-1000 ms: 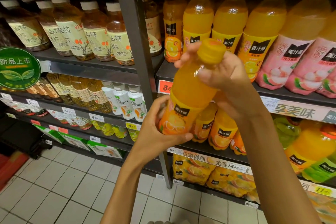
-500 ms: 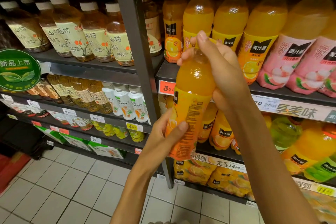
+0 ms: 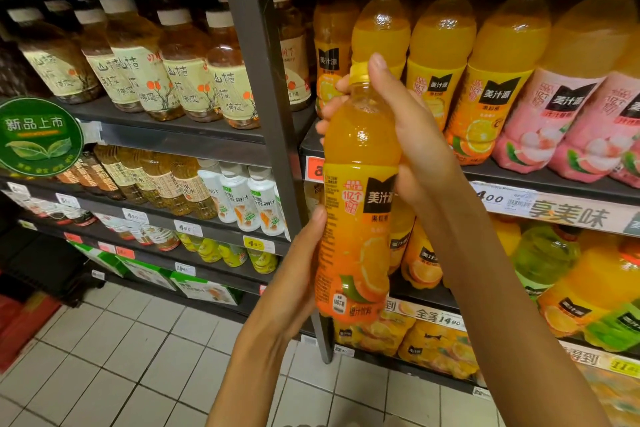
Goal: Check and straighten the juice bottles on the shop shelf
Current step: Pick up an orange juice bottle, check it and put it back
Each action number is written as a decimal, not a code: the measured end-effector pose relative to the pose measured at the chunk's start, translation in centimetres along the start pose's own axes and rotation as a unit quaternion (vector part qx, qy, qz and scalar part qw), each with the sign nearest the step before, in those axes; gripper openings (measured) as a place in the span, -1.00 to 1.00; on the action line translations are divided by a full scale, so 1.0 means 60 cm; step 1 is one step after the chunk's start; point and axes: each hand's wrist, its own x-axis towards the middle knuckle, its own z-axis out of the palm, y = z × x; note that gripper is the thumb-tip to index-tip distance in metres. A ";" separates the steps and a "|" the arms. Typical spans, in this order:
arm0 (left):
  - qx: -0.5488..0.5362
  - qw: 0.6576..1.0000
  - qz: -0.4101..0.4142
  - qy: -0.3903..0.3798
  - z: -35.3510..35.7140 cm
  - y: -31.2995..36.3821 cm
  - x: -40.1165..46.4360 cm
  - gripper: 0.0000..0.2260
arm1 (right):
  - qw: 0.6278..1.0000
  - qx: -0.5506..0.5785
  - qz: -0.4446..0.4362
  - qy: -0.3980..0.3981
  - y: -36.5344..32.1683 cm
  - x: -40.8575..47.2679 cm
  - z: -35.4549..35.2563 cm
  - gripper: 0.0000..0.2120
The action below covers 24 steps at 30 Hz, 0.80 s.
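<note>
I hold an orange juice bottle (image 3: 360, 184) upright in front of the shelf, its front label with an orange slice facing me. My right hand (image 3: 408, 135) grips its neck and shoulder, fingers wrapped just below the yellow cap. My left hand (image 3: 298, 274) grips the lower part of the bottle from the left, thumb on the label. Behind it a row of matching orange juice bottles (image 3: 440, 55) stands on the upper shelf (image 3: 554, 180).
Pink lychee juice bottles (image 3: 568, 114) stand right of the orange row. Brown tea bottles (image 3: 138, 69) fill the left shelves beyond a grey upright post (image 3: 263, 80). More juice bottles and packs sit on lower shelves. White tiled floor (image 3: 131, 357) lies below.
The bottle went from tilted to upright and turned about its axis, so the front label now faces me. My left hand slid lower along its side.
</note>
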 end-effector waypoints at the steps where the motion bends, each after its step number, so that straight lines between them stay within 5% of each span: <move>1: 0.007 1.000 0.003 0.006 0.000 0.003 0.000 -0.53 | 1.000 -0.013 -0.004 0.009 -0.002 0.000 0.000 -0.70; 9: 0.046 0.999 0.014 0.015 0.006 -0.001 0.006 -0.62 | 0.998 -0.033 0.024 0.043 0.012 0.002 -0.003 -0.71; 13: -0.038 0.999 -0.020 -0.009 0.009 -0.007 0.004 -0.28 | 0.999 0.032 0.038 0.019 0.020 0.006 -0.014 -0.75; 17: -0.090 0.994 -0.052 -0.044 0.017 -0.015 0.005 -0.27 | 0.998 0.051 0.046 0.008 0.027 0.010 -0.021 -0.76; 22: -0.009 1.000 0.001 0.006 0.017 -0.009 0.027 -0.28 | 1.000 0.021 -0.010 0.006 0.015 0.024 -0.016 -0.77; 24: 0.069 0.996 0.041 0.048 0.016 0.001 0.036 -0.43 | 0.999 -0.001 -0.046 -0.006 0.004 0.031 -0.013 -0.79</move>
